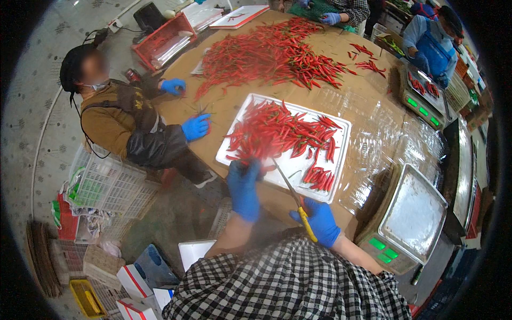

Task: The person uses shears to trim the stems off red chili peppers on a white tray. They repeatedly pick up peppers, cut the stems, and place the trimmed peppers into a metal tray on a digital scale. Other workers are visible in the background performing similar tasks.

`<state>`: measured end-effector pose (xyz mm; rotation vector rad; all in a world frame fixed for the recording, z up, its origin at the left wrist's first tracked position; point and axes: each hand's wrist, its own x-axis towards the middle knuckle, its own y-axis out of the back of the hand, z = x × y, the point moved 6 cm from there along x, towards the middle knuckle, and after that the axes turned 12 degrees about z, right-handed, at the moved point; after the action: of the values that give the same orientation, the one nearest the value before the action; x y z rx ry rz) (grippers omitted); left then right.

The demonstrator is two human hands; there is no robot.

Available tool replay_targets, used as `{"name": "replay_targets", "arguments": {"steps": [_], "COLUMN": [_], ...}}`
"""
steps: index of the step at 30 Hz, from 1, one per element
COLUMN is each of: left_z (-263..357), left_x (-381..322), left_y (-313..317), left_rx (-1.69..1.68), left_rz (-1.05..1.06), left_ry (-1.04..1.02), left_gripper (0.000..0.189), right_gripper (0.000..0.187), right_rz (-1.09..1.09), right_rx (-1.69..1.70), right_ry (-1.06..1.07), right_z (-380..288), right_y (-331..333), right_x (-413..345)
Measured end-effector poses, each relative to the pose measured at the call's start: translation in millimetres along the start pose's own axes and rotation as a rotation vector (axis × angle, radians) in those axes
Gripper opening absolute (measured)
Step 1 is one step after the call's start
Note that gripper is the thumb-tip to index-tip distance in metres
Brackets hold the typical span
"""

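A white foam tray (343, 138) lies before me, piled with red chili peppers (296, 128). At its near left edge is my left hand (245, 188) in a blue glove, closed around something red at its fingertips, probably a pepper; blur hides the detail. In my right hand (320, 222), also blue-gloved, are scissors (303, 218) with yellow handles. Their long metal blades point up and left, over the tray's near edge, with the tips close to my left fingers. A small row of peppers (319, 179) lies apart from the pile in the tray's near right corner.
Clear plastic boxes (368, 148) cover the table right of the tray. A scale with a metal pan (414, 216) stands nearer on the right, another scale (424, 100) beyond. A large pepper heap (264, 54) spreads behind. A co-worker's gloved hand (196, 127) is at left.
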<state>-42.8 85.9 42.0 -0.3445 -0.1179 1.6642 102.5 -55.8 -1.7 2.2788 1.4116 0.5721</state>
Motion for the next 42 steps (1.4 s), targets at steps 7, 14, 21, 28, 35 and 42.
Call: {"name": "replay_targets", "arguments": {"steps": [7,14,21,28,35,42], "left_z": [5.5,1.5,9.9,18.1,-1.8,-38.8], "left_x": [8.6,29.6,28.7,22.1,44.9,143.3], "left_y": [5.6,11.3,8.6,7.3,13.4,10.5], "left_rx": [0.113,0.275,0.427,0.314,0.291,0.554], "left_rz": [0.032,0.049,0.046,0.063,0.048,0.198], "left_ry": [-0.316,-0.494,-0.486,-0.425,-0.468,-0.399], "left_gripper": [0.016,0.02,0.037,0.038,0.03,0.026], "right_gripper": [0.02,0.033,0.031,0.028,0.028,0.027], "right_rz": [-0.205,-0.26,-0.211,-0.315,-0.219,-0.27], "right_rx": [0.609,1.054,0.822,1.148,1.005,1.167], "right_ry": [-0.42,-0.764,-0.27,-0.613,-0.514,-0.626], "right_z": [40.0,77.6,71.5,71.7,67.6,66.3], "right_y": [-22.2,-40.4,-33.8,-42.2,-31.8,-33.9], "right_x": [-20.0,-39.9,-37.3,-42.2,-42.0,-41.7]}}
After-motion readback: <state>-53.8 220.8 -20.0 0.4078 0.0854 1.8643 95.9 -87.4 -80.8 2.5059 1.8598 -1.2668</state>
